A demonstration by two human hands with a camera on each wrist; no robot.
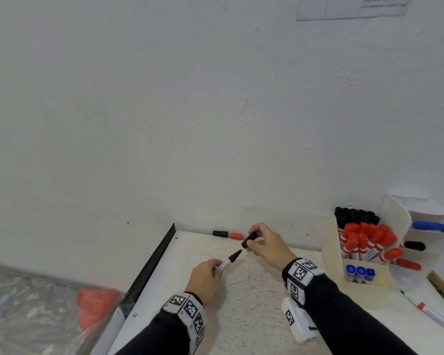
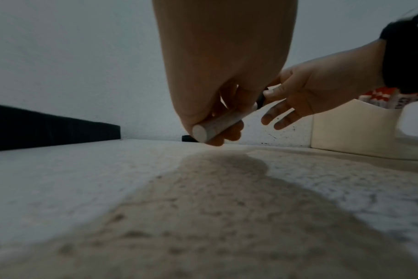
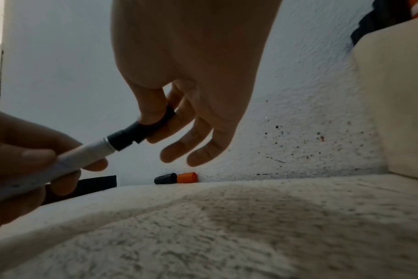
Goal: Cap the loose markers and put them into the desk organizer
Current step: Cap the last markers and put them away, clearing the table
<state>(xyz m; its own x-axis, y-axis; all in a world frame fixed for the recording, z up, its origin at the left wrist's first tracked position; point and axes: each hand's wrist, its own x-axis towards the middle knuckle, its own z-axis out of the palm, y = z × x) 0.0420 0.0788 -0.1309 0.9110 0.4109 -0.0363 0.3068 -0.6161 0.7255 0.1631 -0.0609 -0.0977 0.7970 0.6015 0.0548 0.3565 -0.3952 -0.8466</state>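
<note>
Left hand gripped a white-barrelled marker low on the barrel, black nib end pointing up and away toward the right hand. That hold left the nib end free, likely so the cap could go on unhindered. Right hand pinched a black cap between thumb and forefinger, other fingers spread loose; the cap's open mouth faced the nib. In the head view a small gap showed between cap and tip. The right wrist view made them look almost joined, but that angle could not settle it. Judged: capping step under way, cap not yet seated.

Both hands worked low over the bench, which probably steadied the alignment.

Around: a loose black cap and a loose red cap lay end to end against the wall at the back of the bench, just beyond the hands. The desk organizer stood to the right, holding black, red and blue markers in separate compartments. Another uncapped marker lay on the bench in front of the organizer, near the right forearm.

Nothing stood between hands and organizer; the crowded compartments might make insertion tight.
</note>
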